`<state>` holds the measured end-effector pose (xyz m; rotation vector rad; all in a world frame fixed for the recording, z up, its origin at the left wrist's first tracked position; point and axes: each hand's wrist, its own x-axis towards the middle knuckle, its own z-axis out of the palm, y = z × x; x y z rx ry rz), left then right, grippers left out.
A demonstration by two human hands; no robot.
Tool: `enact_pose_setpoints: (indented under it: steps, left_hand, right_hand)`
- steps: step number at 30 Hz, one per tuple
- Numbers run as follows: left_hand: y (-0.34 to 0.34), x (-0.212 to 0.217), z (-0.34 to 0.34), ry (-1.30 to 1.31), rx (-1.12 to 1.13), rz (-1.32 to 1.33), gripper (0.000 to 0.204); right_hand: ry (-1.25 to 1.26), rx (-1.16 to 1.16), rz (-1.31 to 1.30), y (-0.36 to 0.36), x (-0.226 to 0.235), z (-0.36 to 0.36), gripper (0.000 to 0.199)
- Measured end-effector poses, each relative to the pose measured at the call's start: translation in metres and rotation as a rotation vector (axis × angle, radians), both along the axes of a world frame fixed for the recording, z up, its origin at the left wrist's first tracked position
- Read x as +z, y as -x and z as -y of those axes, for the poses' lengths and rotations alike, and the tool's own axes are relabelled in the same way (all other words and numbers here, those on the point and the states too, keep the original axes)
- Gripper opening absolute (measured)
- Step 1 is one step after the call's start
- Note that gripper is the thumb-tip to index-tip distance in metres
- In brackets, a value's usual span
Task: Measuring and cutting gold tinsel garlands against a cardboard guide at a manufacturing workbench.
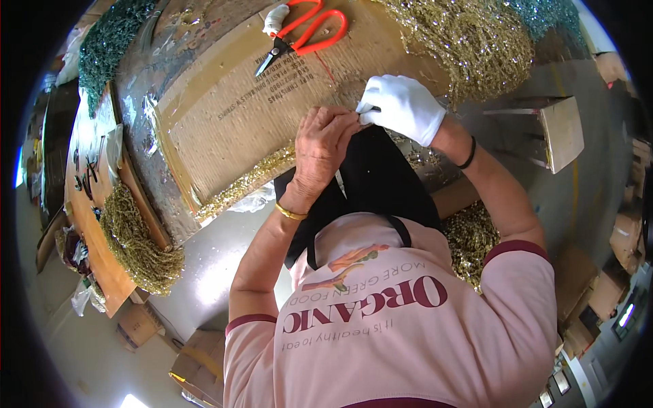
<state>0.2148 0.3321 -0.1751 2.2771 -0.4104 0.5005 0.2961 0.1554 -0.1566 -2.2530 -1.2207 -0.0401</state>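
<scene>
My bare left hand (321, 146), with a gold bangle at the wrist, has its fingers closed against my right hand (403, 105), which wears a white glove. The two hands meet over a black apron (381, 180) at the edge of a cardboard sheet (238, 115). The gloved fingers pinch a small dark piece (371, 108). A thin pale strand (338, 181) hangs below my left hand. A gold tinsel garland (248, 182) runs along the cardboard edge toward the hands. What the left fingers grip is mostly hidden.
Orange-handled scissors (306, 30) lie at the far side of the cardboard. A big gold tinsel heap (476, 41) sits top right and another (139, 245) hangs off a wooden bench at left. Green tinsel (109, 41) is top left. Cardboard boxes (197, 360) stand on the floor.
</scene>
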Motion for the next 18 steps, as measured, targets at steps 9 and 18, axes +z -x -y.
enact_pose_setpoints:
  steps: [9,18]
  left_hand:
    - [0.009,-0.004,0.003,-0.025,0.016,0.02,0.017]
    - [0.005,-0.004,0.001,0.0,0.009,0.01,0.018]
  right_hand:
    - [-0.201,-0.019,0.301,-0.071,0.013,-0.031,0.019]
    - [0.534,0.057,0.293,-0.136,0.021,-0.102,0.039]
